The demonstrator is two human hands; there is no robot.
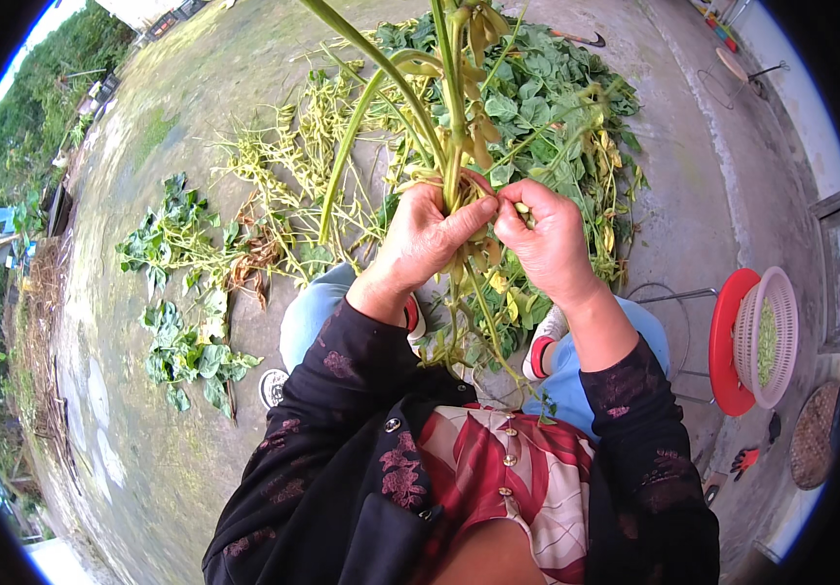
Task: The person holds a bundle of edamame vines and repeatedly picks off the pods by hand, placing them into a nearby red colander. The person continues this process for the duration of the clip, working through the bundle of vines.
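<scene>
My left hand (427,232) is closed around the stems of a soybean plant (455,110), whose stalks rise upward past the fingers. Beige-green pods hang along the stem above and below the grip. Close beside it, my right hand (546,238) has its thumb and fingers pinched together near the stem, with light green pods showing inside the curled fingers. Beneath the hands, between my knees, trailing stems and small leaves of the plant hang down. Which pods are still joined to the stem near the fingertips cannot be made out.
A heap of leafy plants (537,95) and stripped-looking yellowish stems (303,161) lie on the concrete ahead. More leafy cuttings (179,234) are at the left. At the right, a pink plastic basket (785,336) holding green pods stands by a red stool (728,292). A sickle (592,40) lies beyond the heap.
</scene>
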